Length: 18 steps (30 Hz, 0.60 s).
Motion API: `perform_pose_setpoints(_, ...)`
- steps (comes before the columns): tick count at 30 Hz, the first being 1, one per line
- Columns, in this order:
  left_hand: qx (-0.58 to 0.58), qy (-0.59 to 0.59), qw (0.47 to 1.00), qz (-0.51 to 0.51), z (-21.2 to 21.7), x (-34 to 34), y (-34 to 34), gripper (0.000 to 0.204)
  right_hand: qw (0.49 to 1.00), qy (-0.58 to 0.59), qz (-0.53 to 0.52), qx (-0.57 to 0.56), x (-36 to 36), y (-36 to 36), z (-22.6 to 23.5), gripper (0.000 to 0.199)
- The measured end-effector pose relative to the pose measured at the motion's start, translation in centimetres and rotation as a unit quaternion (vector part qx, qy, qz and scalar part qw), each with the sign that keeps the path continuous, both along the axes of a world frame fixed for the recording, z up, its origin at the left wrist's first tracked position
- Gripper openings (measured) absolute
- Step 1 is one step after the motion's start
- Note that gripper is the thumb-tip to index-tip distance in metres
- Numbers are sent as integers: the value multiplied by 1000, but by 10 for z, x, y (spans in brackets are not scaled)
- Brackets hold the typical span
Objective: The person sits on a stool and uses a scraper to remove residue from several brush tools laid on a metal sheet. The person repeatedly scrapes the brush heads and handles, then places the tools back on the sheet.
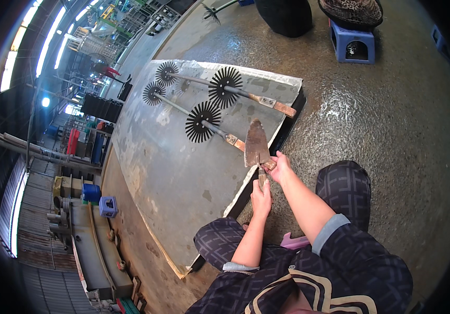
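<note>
Centrally, left hand (261, 199), fingers clamped round the handle of a rusty pointed metal trowel (257, 144), right hand (282, 167) clamped on the copper-coloured end of a black-and-grey two-disc metal rod (212, 127), at the right edge of a grey slab (167, 162).

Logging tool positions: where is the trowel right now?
In the head view, the trowel is just right of centre, held in the left hand, close beside the right hand, near the edge of the grey slab.
</note>
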<state>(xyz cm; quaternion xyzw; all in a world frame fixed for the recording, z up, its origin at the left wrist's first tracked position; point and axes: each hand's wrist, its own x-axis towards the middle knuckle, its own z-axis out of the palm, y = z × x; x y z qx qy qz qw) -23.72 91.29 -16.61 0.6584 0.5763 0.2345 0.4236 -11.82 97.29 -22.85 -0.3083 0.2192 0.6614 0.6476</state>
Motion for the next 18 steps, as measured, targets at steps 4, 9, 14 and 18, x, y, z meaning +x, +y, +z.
perform_pose_setpoints(4, -29, -55, 997, 41, 2, 1, 9, 25, 1000, -2, 3, -8, 0, 1, 1, 52)
perform_pose_setpoints(9, 11, 1, 1000, 9, 0, 0, 4, 26, 1000, -1, -4, -8, -2, 1, 2, 51)
perform_pose_setpoints(14, -3, -6, 1000, 11, 6, 3, 1, 28, 1000, -9, -1, 4, -2, 2, -5, 50)
perform_pose_setpoints(18, -13, -22, 999, 21, 5, 4, 6, 29, 1000, -5, -9, -2, -2, 2, -4, 50)
